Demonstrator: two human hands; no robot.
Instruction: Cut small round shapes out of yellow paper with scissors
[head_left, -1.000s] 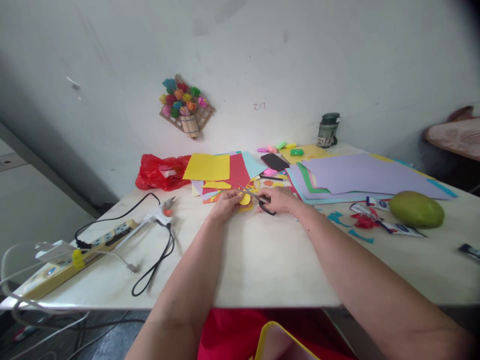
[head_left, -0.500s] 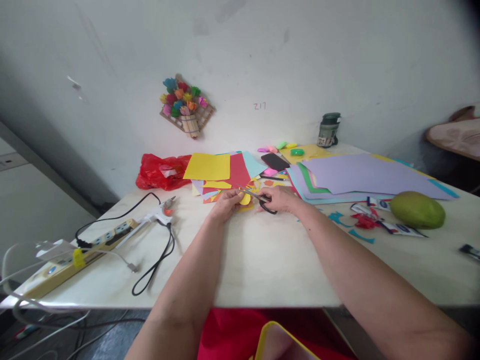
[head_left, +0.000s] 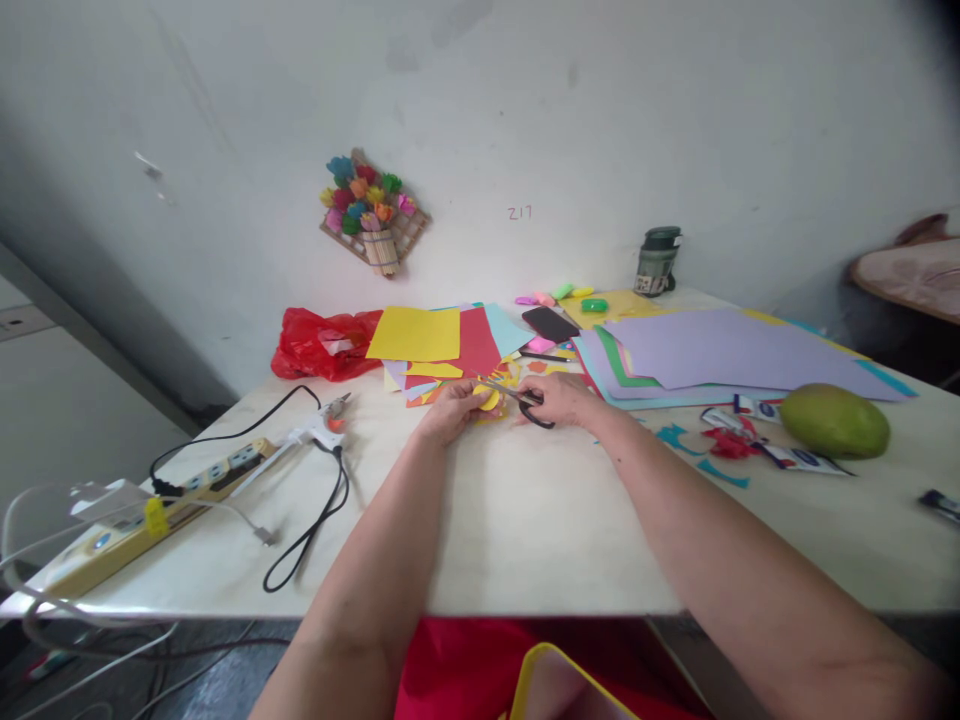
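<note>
My left hand (head_left: 451, 408) pinches a small yellow paper piece (head_left: 490, 399) just above the white table (head_left: 525, 520). My right hand (head_left: 562, 398) grips black-handled scissors (head_left: 525, 400), fingers through the loops, blades pointing left into the yellow piece. Both hands meet at the middle of the table, in front of a spread of coloured paper sheets (head_left: 442, 345) and several small scraps.
Large purple sheets (head_left: 720, 350) lie at the right with a green mango (head_left: 834, 420) and paper scraps (head_left: 724, 440). A phone (head_left: 550, 323), a red plastic bag (head_left: 322, 343), a glue gun (head_left: 319, 430) with black cord and a power strip (head_left: 150, 510) lie about.
The yellow piece has turned slightly in my left fingers against the scissor blades. My hands have stayed in the same place.
</note>
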